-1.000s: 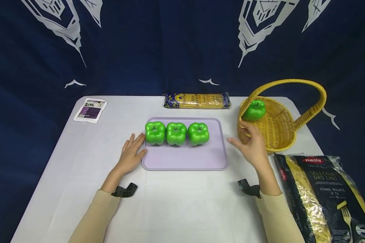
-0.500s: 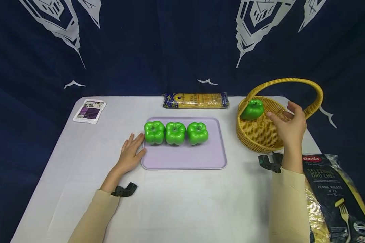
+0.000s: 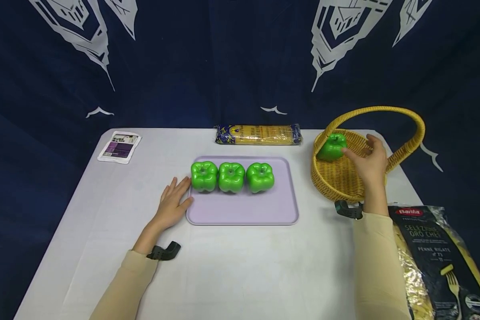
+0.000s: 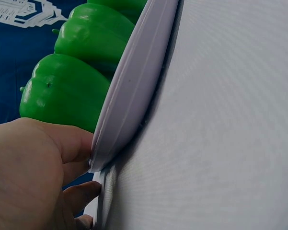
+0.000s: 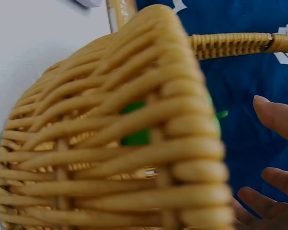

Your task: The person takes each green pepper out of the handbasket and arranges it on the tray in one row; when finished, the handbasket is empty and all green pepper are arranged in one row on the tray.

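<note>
Three green bell peppers sit in a row on the lilac tray [image 3: 244,211]: a left one [image 3: 204,176], a middle one [image 3: 231,177] and a right one [image 3: 260,177]. My left hand [image 3: 170,205] lies with outstretched fingers against the tray's left edge; the left wrist view shows fingertips at its rim [image 4: 127,96]. Another green bell pepper [image 3: 331,149] rests at the left inside the yellow wicker basket [image 3: 328,190]. Over the basket's right part, my right hand [image 3: 370,166] has its thumb close to this pepper. Thumb [image 5: 280,120] and fingers are apart in the right wrist view, holding nothing.
The basket's tall handle [image 3: 384,109] arches above it. A black pasta bag [image 3: 428,249] lies at the right front, partly under the right sleeve [image 3: 380,262]. A spaghetti pack [image 3: 260,134] lies at the table's back edge, and a white-and-purple packet [image 3: 120,146] at the back left.
My right hand has moved from the basket's left rim to above its right part, then slightly back left toward the pepper inside. The left hand stays at the tray's edge.
</note>
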Tool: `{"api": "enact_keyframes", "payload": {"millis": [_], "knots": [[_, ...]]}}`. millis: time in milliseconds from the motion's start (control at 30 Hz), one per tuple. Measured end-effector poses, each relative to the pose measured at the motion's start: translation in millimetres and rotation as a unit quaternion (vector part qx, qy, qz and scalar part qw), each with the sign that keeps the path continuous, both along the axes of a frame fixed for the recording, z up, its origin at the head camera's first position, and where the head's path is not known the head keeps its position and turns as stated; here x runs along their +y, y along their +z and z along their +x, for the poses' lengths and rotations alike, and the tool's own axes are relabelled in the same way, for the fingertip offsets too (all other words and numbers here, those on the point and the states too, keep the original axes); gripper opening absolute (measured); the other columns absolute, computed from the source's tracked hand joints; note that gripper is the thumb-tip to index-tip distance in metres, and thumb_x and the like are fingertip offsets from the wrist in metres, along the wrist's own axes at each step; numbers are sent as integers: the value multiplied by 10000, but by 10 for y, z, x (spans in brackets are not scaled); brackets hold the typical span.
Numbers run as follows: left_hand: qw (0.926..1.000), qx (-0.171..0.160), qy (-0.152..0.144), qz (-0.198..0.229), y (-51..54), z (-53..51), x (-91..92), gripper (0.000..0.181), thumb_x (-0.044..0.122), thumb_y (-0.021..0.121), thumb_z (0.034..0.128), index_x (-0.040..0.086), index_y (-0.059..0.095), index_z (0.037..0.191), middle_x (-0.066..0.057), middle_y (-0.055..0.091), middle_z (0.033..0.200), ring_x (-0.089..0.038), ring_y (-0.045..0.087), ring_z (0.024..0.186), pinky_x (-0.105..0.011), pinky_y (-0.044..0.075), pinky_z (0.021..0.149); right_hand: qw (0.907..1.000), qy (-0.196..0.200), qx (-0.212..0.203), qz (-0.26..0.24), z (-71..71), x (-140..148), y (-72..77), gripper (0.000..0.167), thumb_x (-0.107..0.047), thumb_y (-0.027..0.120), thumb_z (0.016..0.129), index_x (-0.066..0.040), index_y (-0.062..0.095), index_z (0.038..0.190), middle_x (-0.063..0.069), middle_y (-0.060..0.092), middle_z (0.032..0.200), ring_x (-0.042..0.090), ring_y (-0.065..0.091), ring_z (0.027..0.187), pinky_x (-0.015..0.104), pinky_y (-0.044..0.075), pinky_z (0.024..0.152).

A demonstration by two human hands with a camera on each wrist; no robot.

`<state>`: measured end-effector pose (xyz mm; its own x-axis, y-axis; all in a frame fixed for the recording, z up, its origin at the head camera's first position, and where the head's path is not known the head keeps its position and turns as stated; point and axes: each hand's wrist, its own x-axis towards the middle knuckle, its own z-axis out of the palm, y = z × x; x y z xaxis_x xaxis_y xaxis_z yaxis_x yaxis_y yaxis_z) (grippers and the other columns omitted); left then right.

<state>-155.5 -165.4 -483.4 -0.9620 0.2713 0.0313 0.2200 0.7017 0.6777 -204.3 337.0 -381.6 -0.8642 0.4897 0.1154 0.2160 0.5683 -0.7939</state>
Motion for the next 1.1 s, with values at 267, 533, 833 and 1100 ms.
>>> {"api": "enact_keyframes", "payload": {"millis": [267,533,833,1100], "knots": [[10000,-7,23,18,-3,12,-10,592,175,496,986,-2,298,1515,-198,253,1597,-411,9,1512,-561,-59,1205,9996,18,-278,14,-72,-5,-71,843,-398,692,887,-150,244,1556,125,306,1578,331,386,1400,496,403,1099],[9999,90,46,54,7,24,2,591,160,507,978,-20,307,1505,-216,271,1584,-427,24,1506,-583,-44,1199,9996,167,-237,-3,-92,-17,-87,849,-392,694,888,-123,242,1554,159,303,1571,360,390,1399,509,403,1101],[9998,190,75,46,12,29,19,589,167,502,972,-27,321,1498,-230,276,1577,-446,40,1498,-604,-37,1191,9990,302,-327,20,-119,-43,-117,865,-405,684,893,-113,217,1560,171,285,1577,375,377,1400,515,400,1099],[9998,167,88,12,6,15,16,586,157,516,974,-19,325,1499,-216,281,1580,-431,30,1504,-593,-42,1196,9990,352,-268,111,-160,-76,-122,843,-357,690,899,-81,232,1550,190,296,1569,389,390,1394,520,408,1095]]}}
